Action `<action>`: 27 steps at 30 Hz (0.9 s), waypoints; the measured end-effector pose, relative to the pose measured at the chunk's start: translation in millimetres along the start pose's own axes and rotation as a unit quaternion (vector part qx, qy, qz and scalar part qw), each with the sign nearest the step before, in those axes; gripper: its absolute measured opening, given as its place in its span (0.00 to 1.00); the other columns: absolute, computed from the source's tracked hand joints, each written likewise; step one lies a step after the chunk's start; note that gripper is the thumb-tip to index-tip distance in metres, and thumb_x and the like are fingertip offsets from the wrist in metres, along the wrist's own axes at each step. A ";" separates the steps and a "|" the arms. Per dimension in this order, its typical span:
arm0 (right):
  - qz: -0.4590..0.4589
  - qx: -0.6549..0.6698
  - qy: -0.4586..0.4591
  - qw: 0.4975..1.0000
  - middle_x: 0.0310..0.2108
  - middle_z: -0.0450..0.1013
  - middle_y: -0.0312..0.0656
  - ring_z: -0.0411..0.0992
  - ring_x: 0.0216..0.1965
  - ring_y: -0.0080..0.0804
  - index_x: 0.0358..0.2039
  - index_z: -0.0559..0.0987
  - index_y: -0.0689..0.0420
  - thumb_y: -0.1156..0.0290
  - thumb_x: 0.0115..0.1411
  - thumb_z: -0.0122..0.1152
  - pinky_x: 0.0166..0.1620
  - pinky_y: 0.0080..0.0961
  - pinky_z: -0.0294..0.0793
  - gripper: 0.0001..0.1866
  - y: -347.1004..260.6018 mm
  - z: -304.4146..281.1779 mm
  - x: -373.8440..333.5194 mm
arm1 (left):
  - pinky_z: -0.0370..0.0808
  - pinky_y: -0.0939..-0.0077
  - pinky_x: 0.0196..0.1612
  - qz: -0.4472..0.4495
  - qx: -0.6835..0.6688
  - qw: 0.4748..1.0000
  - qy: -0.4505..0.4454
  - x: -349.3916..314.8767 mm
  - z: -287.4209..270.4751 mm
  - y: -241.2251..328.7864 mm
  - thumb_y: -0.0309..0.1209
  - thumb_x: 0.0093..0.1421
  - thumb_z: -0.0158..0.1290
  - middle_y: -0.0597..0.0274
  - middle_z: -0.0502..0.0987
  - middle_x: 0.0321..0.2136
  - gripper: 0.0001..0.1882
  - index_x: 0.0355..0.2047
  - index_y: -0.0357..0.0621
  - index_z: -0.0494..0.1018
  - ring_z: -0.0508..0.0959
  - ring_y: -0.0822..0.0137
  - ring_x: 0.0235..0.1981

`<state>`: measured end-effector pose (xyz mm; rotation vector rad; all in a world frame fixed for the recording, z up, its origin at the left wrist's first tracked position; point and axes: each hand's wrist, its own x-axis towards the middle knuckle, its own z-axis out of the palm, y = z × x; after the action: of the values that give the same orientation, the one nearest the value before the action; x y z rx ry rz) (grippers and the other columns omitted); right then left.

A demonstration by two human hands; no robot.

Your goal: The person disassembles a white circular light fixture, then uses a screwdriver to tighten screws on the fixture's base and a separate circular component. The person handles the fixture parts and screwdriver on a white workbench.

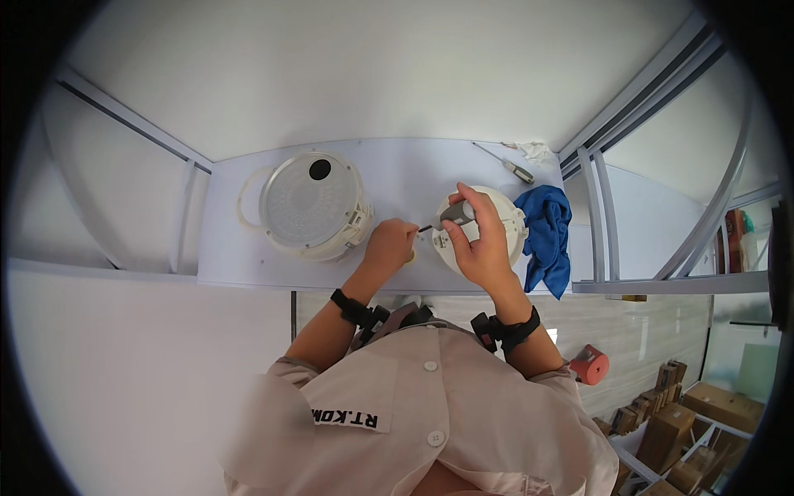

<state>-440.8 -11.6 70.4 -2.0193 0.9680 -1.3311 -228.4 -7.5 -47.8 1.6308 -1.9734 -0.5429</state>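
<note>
My right hand (480, 240) is wrapped round the grey handle of a screwdriver (457, 215). Its dark shaft points left, toward my left hand (391, 245). That hand is closed in a pinch close to the screwdriver tip, and whatever its fingers hold is too small to make out. Just below those fingers shows a bit of something yellowish (410, 257). Under my right hand lies a round white appliance part (505, 223), partly covered by the hand. To the left stands a round white appliance body (310, 202) with a grey disc-shaped face, a black round spot and a loop handle.
A second screwdriver (518, 171) lies at the back right of the white table (397, 157), near crumpled white material (535, 152). A blue cloth (546, 236) hangs over the right front edge. Grey frame posts flank the table. On the floor are a red roll-like object (590, 364) and cardboard boxes (666, 434).
</note>
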 end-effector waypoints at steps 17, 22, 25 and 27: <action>0.007 -0.033 0.045 0.998 0.51 0.79 0.48 0.77 0.52 0.44 0.66 0.73 0.59 0.83 0.61 0.71 0.59 0.37 0.74 0.33 0.4 -20.9 -10.2 | 0.76 0.54 0.43 0.037 0.127 0.991 -0.038 -4.5 16.2 16.3 0.31 0.66 0.56 0.60 0.84 0.35 0.07 0.33 0.50 0.84 0.80 0.52 0.40; 0.005 -0.033 0.045 0.998 0.51 0.79 0.48 0.77 0.52 0.44 0.66 0.74 0.59 0.82 0.61 0.71 0.59 0.37 0.74 0.33 2.8 -19.5 -10.9 | 0.74 0.58 0.45 0.070 0.104 0.989 -0.084 -13.7 22.7 6.0 0.31 0.64 0.57 0.66 0.82 0.30 0.07 0.28 0.52 0.83 0.78 0.56 0.42; 0.007 -0.029 0.040 0.999 0.51 0.79 0.48 0.77 0.52 0.44 0.66 0.74 0.59 0.83 0.61 0.71 0.60 0.36 0.74 0.32 2.5 -16.1 -11.2 | 0.74 0.59 0.46 0.092 0.113 0.987 -0.067 -17.7 23.0 -2.3 0.29 0.61 0.57 0.68 0.81 0.29 0.06 0.29 0.54 0.83 0.78 0.57 0.43; 0.012 -0.025 0.035 0.999 0.52 0.78 0.48 0.77 0.52 0.44 0.66 0.74 0.59 0.83 0.61 0.71 0.60 0.36 0.73 0.32 2.0 -13.5 -11.3 | 0.74 0.60 0.46 0.112 0.131 0.984 -0.053 -19.8 23.2 -7.1 0.28 0.60 0.57 0.69 0.81 0.30 0.06 0.30 0.54 0.83 0.78 0.58 0.42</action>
<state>-456.8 -4.4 67.8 -2.0027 1.0639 -1.3856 -234.5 10.0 -73.0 1.5243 -2.3547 -0.2989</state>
